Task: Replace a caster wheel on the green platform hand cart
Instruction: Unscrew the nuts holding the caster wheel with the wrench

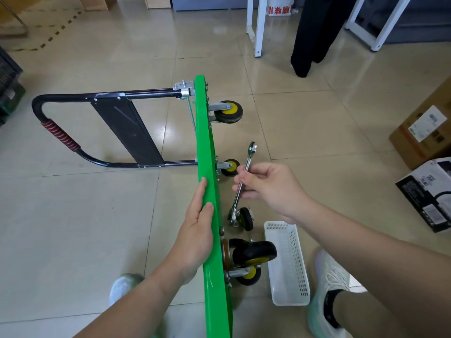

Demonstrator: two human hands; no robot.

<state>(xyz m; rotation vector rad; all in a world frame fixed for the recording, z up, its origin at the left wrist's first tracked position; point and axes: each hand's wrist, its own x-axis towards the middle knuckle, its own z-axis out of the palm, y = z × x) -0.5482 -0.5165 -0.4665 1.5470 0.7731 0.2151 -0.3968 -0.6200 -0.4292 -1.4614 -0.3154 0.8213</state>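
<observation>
The green platform cart [207,152] stands on its long edge on the tiled floor, its black handle [58,132] folded out flat to the left. My left hand [197,230] grips the upper edge of the green deck. My right hand [268,186] pinches the shaft of a silver combination wrench [245,176], held above the floor to the right of the deck. Casters with black tyres and yellow hubs are mounted on the underside: a far one [228,112], a middle one [230,167] and a near one [253,252]. A loose caster [244,218] lies on the floor beside the deck.
A white perforated plastic basket [288,264] lies on the floor near my right shoe [332,289]. Cardboard boxes [424,135] sit at the right. White table legs [258,28] and a person's dark trouser legs [310,37] stand at the back.
</observation>
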